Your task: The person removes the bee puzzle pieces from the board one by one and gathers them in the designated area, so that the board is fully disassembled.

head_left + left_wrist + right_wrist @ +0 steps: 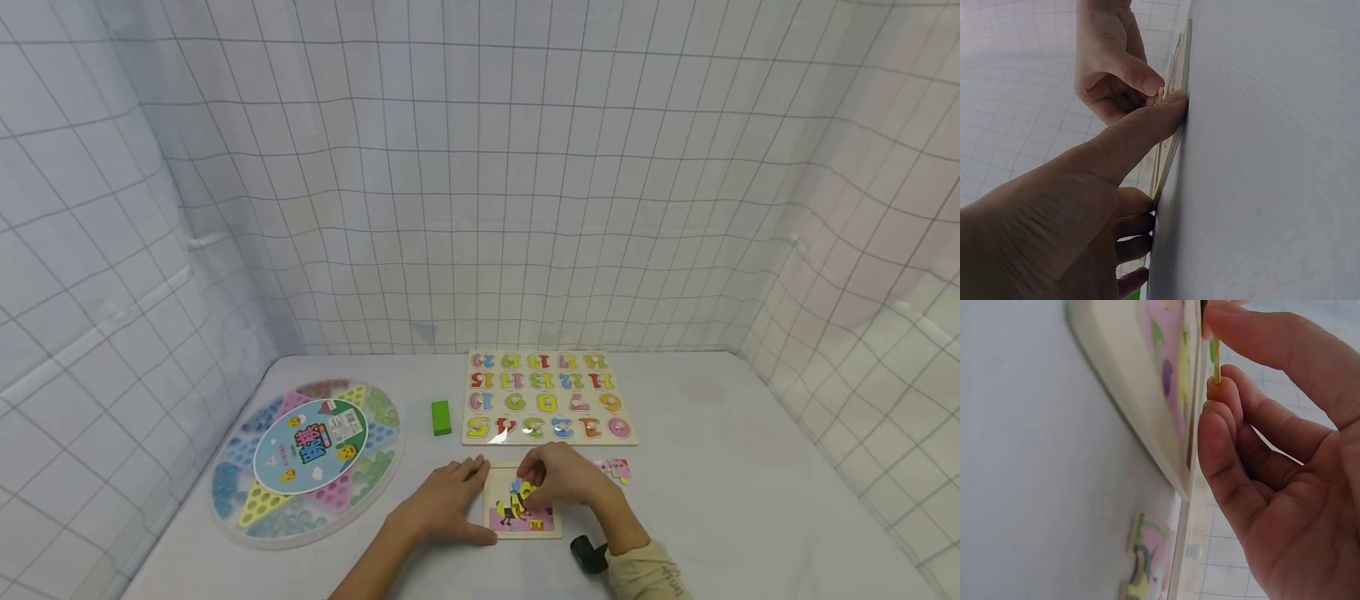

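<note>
1. Pale wood puzzle tray (pixel 528 536): flat on the white table (pixel 712 483), between both hands. Partly filled; yellow-and-black cartoon figure on pink.
2. Left hand (pixel 453 504): spread along the tray's left side. Thumb presses the near-left corner, fingertips rest at the far end of that edge. Fingers mostly straight, not wrapped round anything.
3. Right hand (pixel 561 473): over the tray's right half, thumb and fingertips pinching a thin puzzle piece (pixel 1217 362), seen edge-on in the right wrist view. Other fingers curled in. Can't tell if the piece touches the tray.
4. Loose puzzle pieces (pixel 619 469): on the table just right of the tray's far side, partly behind the right hand in the head view. Pink printed faces up.
5. Number puzzle board (pixel 498 403): just beyond the tray, coloured numerals up to 20 in four rows.
6. Green block (pixel 441 418): left of the number board, beyond the left hand.
7. Round Chinese checkers board (pixel 336 493): far left, blue oval label (pixel 285 458) on top, marbles (pixel 373 473) round its star.
8. Black device (pixel 587 554): at the right wrist, by the beige sleeve (pixel 645 573).
</note>
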`<act>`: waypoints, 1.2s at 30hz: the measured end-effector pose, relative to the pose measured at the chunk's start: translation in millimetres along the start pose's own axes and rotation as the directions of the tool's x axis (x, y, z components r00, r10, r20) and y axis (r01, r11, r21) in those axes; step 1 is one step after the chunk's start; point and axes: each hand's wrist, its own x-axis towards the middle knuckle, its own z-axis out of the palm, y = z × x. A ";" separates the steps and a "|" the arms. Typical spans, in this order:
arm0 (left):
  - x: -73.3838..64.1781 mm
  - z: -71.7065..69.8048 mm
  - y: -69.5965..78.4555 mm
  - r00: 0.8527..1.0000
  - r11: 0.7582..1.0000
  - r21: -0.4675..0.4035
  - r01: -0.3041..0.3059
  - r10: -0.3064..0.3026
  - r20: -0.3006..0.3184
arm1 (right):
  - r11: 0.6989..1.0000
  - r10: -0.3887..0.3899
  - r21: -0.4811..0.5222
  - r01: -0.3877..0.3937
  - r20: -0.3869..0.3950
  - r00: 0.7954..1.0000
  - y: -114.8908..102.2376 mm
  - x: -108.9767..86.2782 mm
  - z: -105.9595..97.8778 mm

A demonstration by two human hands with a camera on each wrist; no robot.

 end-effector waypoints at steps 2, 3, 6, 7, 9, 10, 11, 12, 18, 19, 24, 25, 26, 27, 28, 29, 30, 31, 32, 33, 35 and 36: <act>-0.1 0.0 0.2 1.000 1.000 0.003 -0.002 0.002 -0.002 | 1.000 -0.010 0.004 0.010 -0.010 1.000 1.0 -1.4 -2.1; -0.1 0.0 0.3 1.000 1.000 0.003 -0.003 0.003 -0.003 | 1.000 -0.014 0.004 0.014 -0.014 1.000 1.7 -2.1 -3.3; -0.2 0.5 0.2 1.000 1.000 0.001 -0.004 0.004 -0.005 | 1.000 -0.025 0.005 0.025 -0.026 0.999 5.6 -4.4 -6.5; -0.1 0.5 0.2 1.000 1.000 -0.001 -0.002 0.002 -0.005 | 1.000 -0.023 0.004 0.023 -0.029 0.999 7.4 -5.4 -7.5; 0.1 0.8 0.0 1.000 1.000 0.003 0.002 -0.002 -0.006 | 1.000 -0.022 0.000 0.022 -0.034 0.999 11.3 -7.9 -9.9; 0.3 0.9 -0.1 1.000 1.000 0.005 0.004 -0.004 -0.006 | 1.000 -0.022 0.001 0.022 -0.039 0.999 13.4 -9.6 -11.3; 0.4 1.0 -0.2 1.000 1.000 0.007 0.005 -0.005 -0.008 | 1.000 -0.021 0.001 0.021 -0.043 0.999 15.6 -11.4 -12.7; 0.6 1.1 -0.3 1.000 1.000 0.007 0.005 -0.005 -0.008 | 1.000 -0.019 0.000 0.019 -0.046 0.999 18.0 -13.5 -14.4; 0.9 1.5 -0.6 1.000 1.000 0.010 0.006 -0.006 -0.008 | 1.000 -0.020 -0.015 0.019 -0.060 0.998 29.9 -27.5 -27.1; 0.9 1.5 -0.7 1.000 1.000 0.013 0.006 -0.006 -0.008 | 1.000 -0.016 -0.020 0.015 -0.063 0.998 31.8 -29.9 -29.4; 0.7 1.4 -0.2 1.000 1.000 0.014 0.005 -0.005 -0.005 | 1.000 0.016 -0.017 -0.017 -0.082 0.997 41.5 -40.9 -38.2; 0.5 1.3 0.0 1.000 1.000 0.014 0.005 -0.005 -0.005 | 1.000 0.021 -0.020 -0.023 -0.086 0.996 43.7 -42.9 -39.2; 0.6 1.3 0.2 1.000 1.000 0.013 0.005 -0.005 -0.003 | 0.999 0.030 -0.022 -0.032 -0.092 0.995 45.8 -44.6 -40.0; 0.4 1.2 0.3 1.000 1.000 0.013 0.005 -0.005 -0.003 | 0.999 0.036 -0.025 -0.038 -0.097 0.995 47.9 -46.4 -40.6; 0.5 1.0 0.5 1.000 1.000 0.012 0.005 -0.005 -0.002 | 0.999 0.041 -0.025 -0.044 -0.100 0.994 50.1 -48.0 -41.2; 0.6 1.0 0.5 1.000 1.000 0.010 0.005 -0.005 0.000 | 0.999 0.047 -0.022 -0.050 -0.102 0.994 52.1 -49.4 -41.7; 0.5 0.7 0.6 1.000 1.000 0.007 0.006 -0.006 0.002 | 0.998 0.054 -0.019 -0.057 -0.103 0.993 53.9 -50.6 -42.2; 0.6 0.6 0.6 1.000 1.000 0.004 0.008 -0.008 0.004 | 0.998 0.064 -0.012 -0.065 -0.103 0.993 55.8 -51.8 -42.6; 0.4 0.2 0.7 1.000 1.000 0.001 0.009 -0.009 0.006 | 0.997 0.071 -0.006 -0.072 -0.103 0.992 57.5 -52.8 -43.1; 0.2 -0.3 0.9 1.000 1.000 -0.002 0.009 -0.009 0.007 | 0.997 0.078 -0.003 -0.079 -0.103 0.992 59.4 -54.0 -43.7; -0.3 -1.0 1.2 1.000 1.000 -0.010 0.011 -0.011 0.010 | 0.995 0.097 0.004 -0.097 -0.108 0.989 62.6 -56.2 -45.2; -0.7 -1.6 1.6 1.000 1.000 -0.012 0.010 -0.010 0.011 | 0.994 0.108 0.003 -0.108 -0.110 0.988 64.4 -57.4 -46.0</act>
